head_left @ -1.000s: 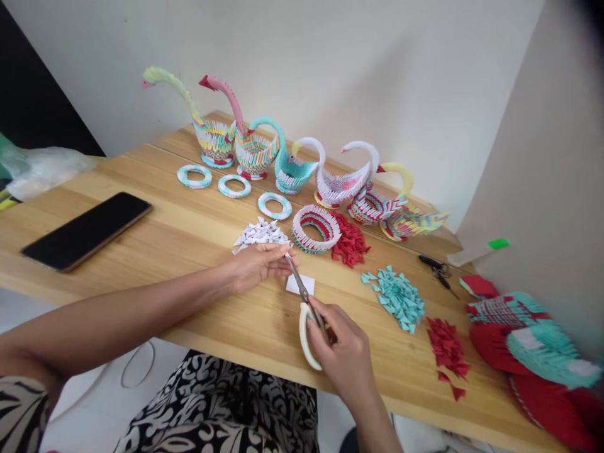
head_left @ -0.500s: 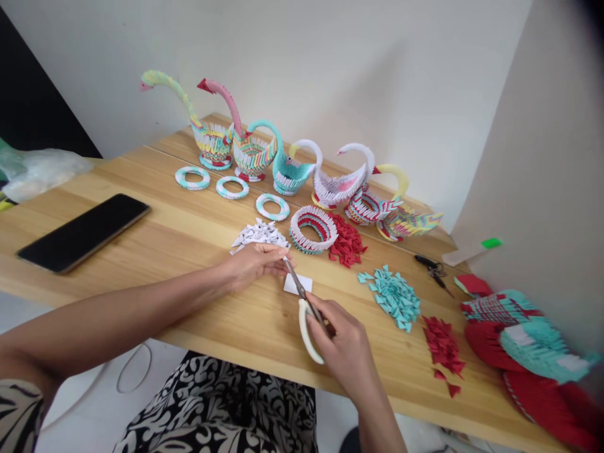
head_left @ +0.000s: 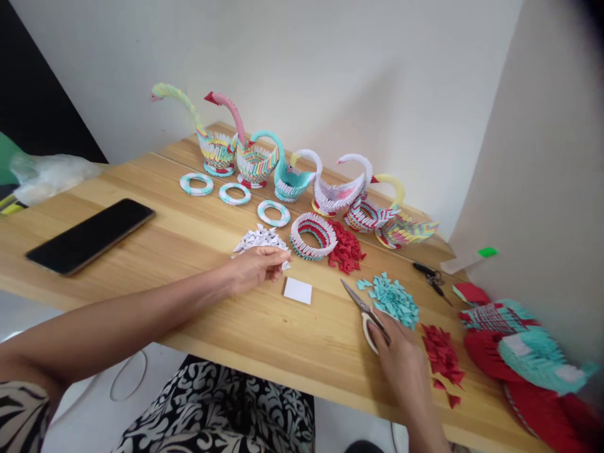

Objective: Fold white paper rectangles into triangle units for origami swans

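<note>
Largest item: the smooth, pale-grained wooden table (head_left: pixel 189 239). Landmark on it: the round, open ring-bowl of white, red and turquoise folded paper (head_left: pixel 311 251), thick-walled, with a toothed rim.

Behind the ring-bowl stands a row of swan-shaped baskets of interlocked paper (head_left: pixel 340 194), ridged in body and slender in neck; I judge them easily crushed by a careless sleeve.

My right hand (head_left: pixel 403 352), to the near right of the ring-bowl, is wrapped around the steel scissors with cream loop handles (head_left: pixel 359 301). The blades lie together, tips angled toward the ring-bowl's near side. Recommended: keep them together between cuts and clear of the toothed rim.

Loose, sharp-cornered folded triangles lie in heaps: the matte red heap (head_left: pixel 348 248) close against the ring-bowl's right, the crisp white heap (head_left: pixel 259 238) just left, the turquoise heap (head_left: pixel 395 299) farther to the near right.

On the near side lies the flat, rectangular white paper slip (head_left: pixel 297 290).

My left hand (head_left: pixel 255 267), near left of the ring-bowl, is narrow, thumb drawn to forefinger. Smallest item: the white folded paper piece (head_left: pixel 285 265) below those fingertips; pinched or resting, I cannot tell. Recommended: a light touch along the fold, so its crease stays sharp.
</note>
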